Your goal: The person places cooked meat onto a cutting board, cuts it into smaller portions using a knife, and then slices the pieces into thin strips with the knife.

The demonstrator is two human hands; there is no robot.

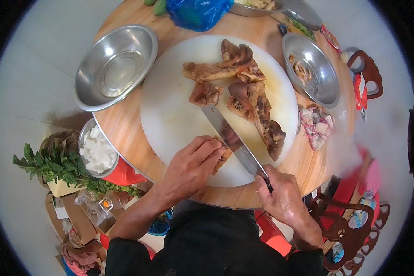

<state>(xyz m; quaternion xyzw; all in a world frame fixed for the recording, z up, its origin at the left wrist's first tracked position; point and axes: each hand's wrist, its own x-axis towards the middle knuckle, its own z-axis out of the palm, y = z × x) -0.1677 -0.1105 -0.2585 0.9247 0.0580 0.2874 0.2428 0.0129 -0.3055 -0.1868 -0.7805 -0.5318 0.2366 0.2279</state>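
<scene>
My right hand (pixel 280 191) is wrapped round the dark handle of a broad knife (pixel 232 140), whose blade points up and left across a round white cutting board (pixel 170 106). With bent fingers, my left hand (pixel 195 161) presses on a piece of brown meat (pixel 221 162) near the board's lower edge, right beside the blade. Just above the knife tip lies a small chunk of meat (pixel 205 93). Larger brown pieces (pixel 257 99) spread over the board's upper and right parts.
An empty steel bowl (pixel 117 69) stands left of the board. Another steel bowl (pixel 310 69), holding some pale pieces, is at the right, above a crumpled cloth (pixel 316 126). A blue plastic bag (pixel 198 13) lies at the back. Leafy greens (pixel 55 165) are lower left.
</scene>
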